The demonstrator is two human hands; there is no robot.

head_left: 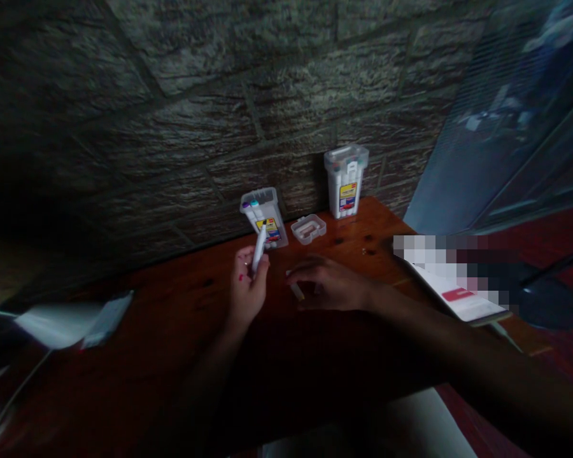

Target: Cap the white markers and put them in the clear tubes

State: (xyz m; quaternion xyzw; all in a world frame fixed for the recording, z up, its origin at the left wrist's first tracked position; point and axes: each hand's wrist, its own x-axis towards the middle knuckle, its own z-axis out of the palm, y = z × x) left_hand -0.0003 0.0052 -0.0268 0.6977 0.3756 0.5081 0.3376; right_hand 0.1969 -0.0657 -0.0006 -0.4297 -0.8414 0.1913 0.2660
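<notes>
My left hand (248,286) is closed around a white marker (260,249), which stands tilted upward with a dark upper end. Pink stains show on the fingers. To its right, low over the table, my right hand (332,283) has curled fingers around a short white stick, likely a marker (296,290), with a yellowish end. Dim light partly hides this grip. Behind my left hand, an uncapped clear marker box (277,222) leans back, with purple-ended and teal-ended markers (249,207) inside. Its likely lid, a clear plastic piece (308,229), lies alongside.
A closed clear box of markers (346,184) stands against the stone wall (296,108). At the right edge of the wooden table (186,318) lies a tablet-like device with a lit screen (472,296). A pale flat packet (107,318) lies at the left.
</notes>
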